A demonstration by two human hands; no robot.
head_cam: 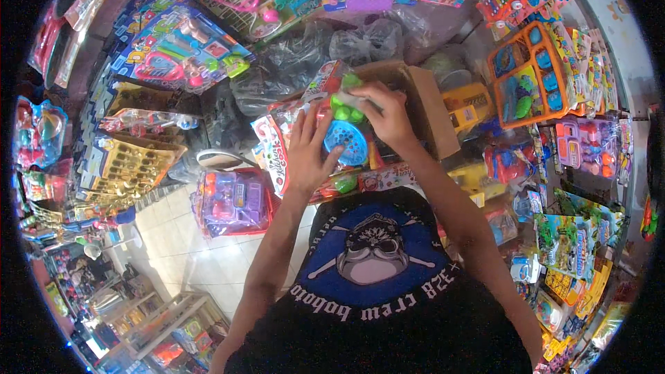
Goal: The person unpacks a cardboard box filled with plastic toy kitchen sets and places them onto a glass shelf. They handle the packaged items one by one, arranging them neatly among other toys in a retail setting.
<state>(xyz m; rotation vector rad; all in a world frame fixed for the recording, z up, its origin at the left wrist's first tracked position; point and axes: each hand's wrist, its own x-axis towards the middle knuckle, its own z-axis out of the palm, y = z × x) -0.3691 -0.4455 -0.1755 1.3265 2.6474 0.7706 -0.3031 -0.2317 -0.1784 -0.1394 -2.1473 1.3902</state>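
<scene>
My left hand (pixel 307 153) lies spread over a printed toy kitchen-set package (pixel 273 153), its thumb against a blue plastic toy colander (pixel 345 141). My right hand (pixel 387 114) is just beyond the colander, thumb and fingers pinched on a light-green plastic toy piece (pixel 347 107). Clear film around the pinch blurs the fingertips' exact hold. Behind and beside the right hand stands an opened cardboard box (pixel 434 114). Along the near side, a printed strip of packaging (pixel 387 177) and a green toy part (pixel 345 183) show below the colander.
To the left, a red basket (pixel 269 202) on the tiled floor (pixel 208 265) holds a wrapped purple toy set (pixel 236 200). Carded toy doctor sets (pixel 182 54) hang at the upper left. On the right are an orange-framed toy set (pixel 530 75) and yellow toy vehicles (pixel 467 109).
</scene>
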